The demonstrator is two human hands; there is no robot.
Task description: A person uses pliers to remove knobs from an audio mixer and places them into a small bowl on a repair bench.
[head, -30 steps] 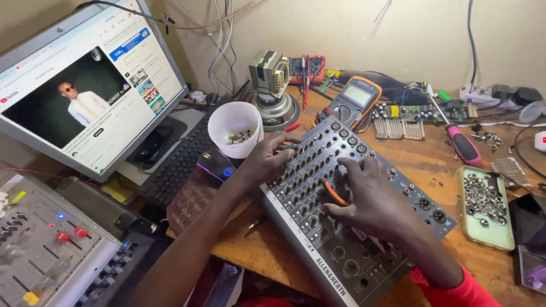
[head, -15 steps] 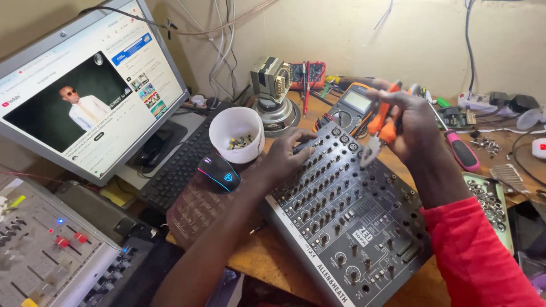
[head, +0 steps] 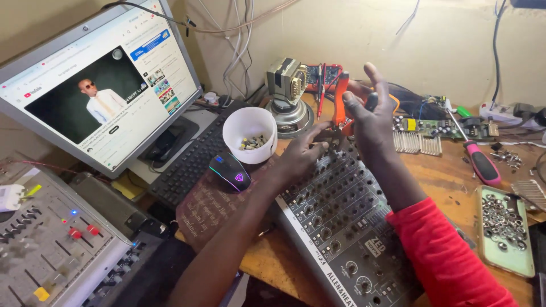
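Note:
A grey audio mixer [head: 341,222] with rows of bare knob shafts lies tilted on the wooden bench. My left hand [head: 301,154] grips its far left corner, fingers curled over the edge, right beside a white cup [head: 249,120] of small metal parts. My right hand [head: 371,116], in a red sleeve, is raised over the mixer's far end. It holds orange-handled pliers [head: 340,101] with the index finger stretched up. The pliers' jaws point down close to my left fingertips.
A monitor [head: 96,96], keyboard [head: 187,165] and lit mouse [head: 230,171] stand at left, a second mixer [head: 51,244] at the near left. Behind are a transformer [head: 286,79] and circuit board [head: 438,128]. At right lie a pink-handled screwdriver [head: 481,162] and a tray of nuts [head: 503,222].
My right hand has lifted off the mixer's knob shafts with the pliers and moved up to the far end. My left hand stayed at the mixer's corner.

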